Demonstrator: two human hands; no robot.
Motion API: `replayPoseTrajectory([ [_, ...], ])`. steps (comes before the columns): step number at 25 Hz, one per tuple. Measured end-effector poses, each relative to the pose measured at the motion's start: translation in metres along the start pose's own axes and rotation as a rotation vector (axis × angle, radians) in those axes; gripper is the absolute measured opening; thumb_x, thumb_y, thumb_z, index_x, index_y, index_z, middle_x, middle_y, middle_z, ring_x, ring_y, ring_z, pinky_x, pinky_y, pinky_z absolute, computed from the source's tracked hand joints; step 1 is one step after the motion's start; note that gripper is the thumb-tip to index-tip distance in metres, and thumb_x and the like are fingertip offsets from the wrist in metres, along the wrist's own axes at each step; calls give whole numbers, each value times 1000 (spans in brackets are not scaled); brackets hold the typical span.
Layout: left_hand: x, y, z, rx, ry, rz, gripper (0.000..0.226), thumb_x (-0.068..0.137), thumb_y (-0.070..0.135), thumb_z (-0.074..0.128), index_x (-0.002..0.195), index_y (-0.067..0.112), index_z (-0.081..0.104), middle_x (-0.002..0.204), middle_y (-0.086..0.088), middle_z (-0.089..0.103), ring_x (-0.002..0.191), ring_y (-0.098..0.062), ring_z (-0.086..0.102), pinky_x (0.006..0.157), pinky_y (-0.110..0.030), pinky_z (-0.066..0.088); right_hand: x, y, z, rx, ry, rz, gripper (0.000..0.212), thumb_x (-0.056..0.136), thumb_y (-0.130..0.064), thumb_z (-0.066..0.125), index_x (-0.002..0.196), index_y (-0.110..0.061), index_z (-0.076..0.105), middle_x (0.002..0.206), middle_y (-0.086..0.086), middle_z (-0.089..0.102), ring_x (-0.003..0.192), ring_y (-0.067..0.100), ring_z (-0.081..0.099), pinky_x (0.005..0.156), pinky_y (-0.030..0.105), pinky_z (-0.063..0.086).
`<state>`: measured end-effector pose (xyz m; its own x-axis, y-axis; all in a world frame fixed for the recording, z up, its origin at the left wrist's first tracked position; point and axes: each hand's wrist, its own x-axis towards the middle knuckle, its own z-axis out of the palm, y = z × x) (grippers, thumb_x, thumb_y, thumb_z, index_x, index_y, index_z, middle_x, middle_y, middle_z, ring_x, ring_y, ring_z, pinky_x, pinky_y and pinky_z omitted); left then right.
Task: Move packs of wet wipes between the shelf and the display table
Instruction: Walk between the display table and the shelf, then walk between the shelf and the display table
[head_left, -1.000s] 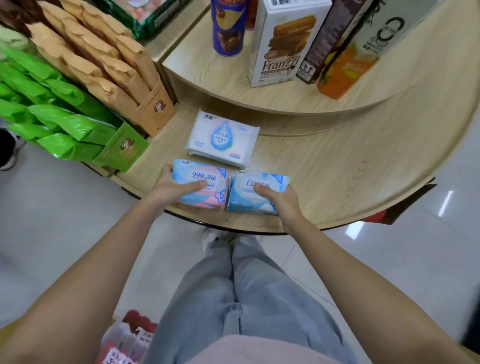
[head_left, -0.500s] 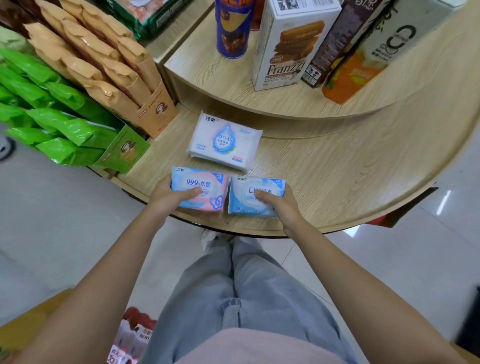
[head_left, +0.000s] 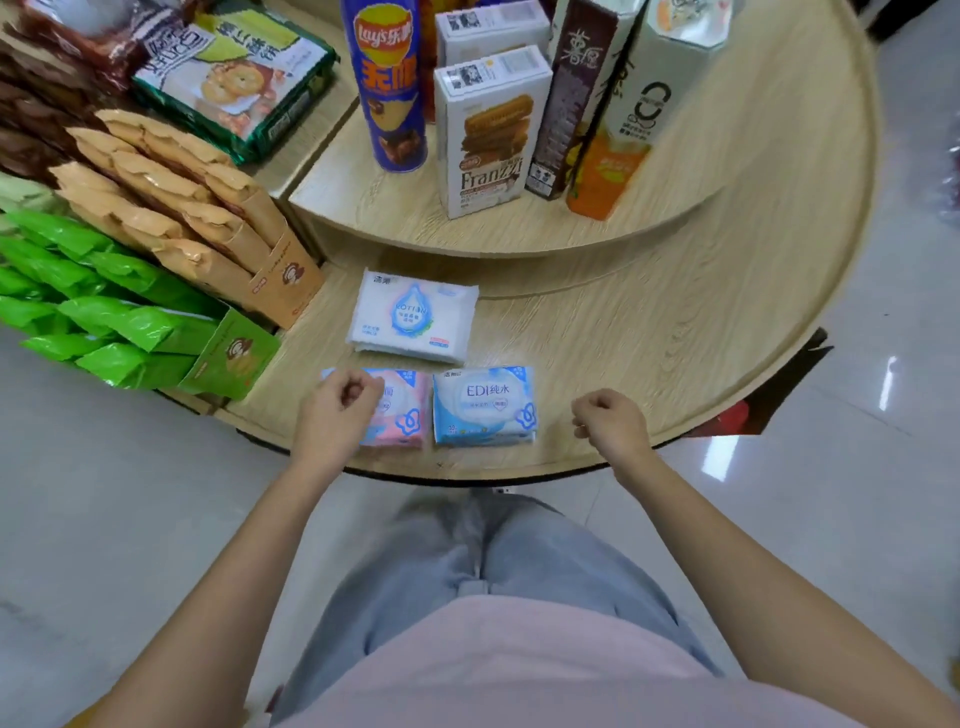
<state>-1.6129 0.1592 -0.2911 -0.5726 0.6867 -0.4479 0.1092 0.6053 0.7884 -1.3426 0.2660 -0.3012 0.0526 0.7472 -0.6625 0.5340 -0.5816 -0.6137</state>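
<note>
Curled and empty at both hands: left hand (head_left: 337, 410) over the near-left part of the pink pack (head_left: 402, 421), right hand (head_left: 610, 421) just right of the blue pack (head_left: 483, 405), apart from it. Both packs flat, side by side, near the front edge of the display table (head_left: 649, 338). Behind them, the white pack (head_left: 413, 317). Judged as placement complete. Next: fetch further packs, or grip one across its short sides.

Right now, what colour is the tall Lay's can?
The Lay's can is mostly blue, seen in the head view.
</note>
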Motion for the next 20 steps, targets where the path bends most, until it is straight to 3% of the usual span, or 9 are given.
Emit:
replayPoseTrajectory([
  [2, -21, 9, 26, 85, -241, 38, 22, 93, 17, 54, 72, 14, 57, 64, 1, 55, 58, -5, 53, 59, -17, 44, -20, 19, -12, 29, 37, 33, 12, 90, -11, 53, 82, -10, 61, 76, 10, 62, 60, 18, 57, 54, 23, 43],
  [4, -42, 5, 53, 255, -486, 115, 23, 94, 18, 53, 72, 16, 58, 64, 3, 57, 54, -2, 50, 62, -21, 42, -47, 50, -17, 84, 82, 103, 13, 90, -7, 50, 84, -10, 62, 75, 9, 62, 61, 17, 57, 54, 21, 43],
  [9, -74, -4, 118, 787, -1015, 346, 22, 94, 22, 54, 72, 26, 57, 73, 5, 62, 75, -13, 58, 67, -24, 41, -138, 169, -18, 370, 239, 403, 15, 86, -2, 49, 85, -12, 59, 78, 8, 62, 63, 18, 56, 56, 24, 42],
  [13, -123, 3, 205, 1037, -1208, 478, 16, 93, 22, 54, 84, 15, 65, 84, -6, 66, 89, -26, 65, 74, -31, 46, -222, 273, -15, 613, 447, 659, 13, 84, 0, 51, 82, -10, 59, 76, 10, 61, 61, 19, 55, 56, 26, 42],
  [17, -196, 10, 302, 1073, -1352, 585, 15, 90, 11, 53, 92, 19, 66, 82, -1, 64, 80, -20, 59, 72, -27, 45, -282, 354, -12, 834, 579, 840, 14, 81, 2, 51, 78, -7, 62, 71, 12, 63, 59, 21, 56, 57, 27, 42],
  [20, -259, 2, 362, 1088, -1397, 562, 16, 89, 5, 51, 90, 16, 63, 83, -4, 63, 75, -18, 56, 68, -25, 44, -300, 401, -26, 980, 614, 901, 13, 80, 3, 51, 82, -3, 62, 75, 15, 64, 62, 24, 58, 57, 28, 42],
])
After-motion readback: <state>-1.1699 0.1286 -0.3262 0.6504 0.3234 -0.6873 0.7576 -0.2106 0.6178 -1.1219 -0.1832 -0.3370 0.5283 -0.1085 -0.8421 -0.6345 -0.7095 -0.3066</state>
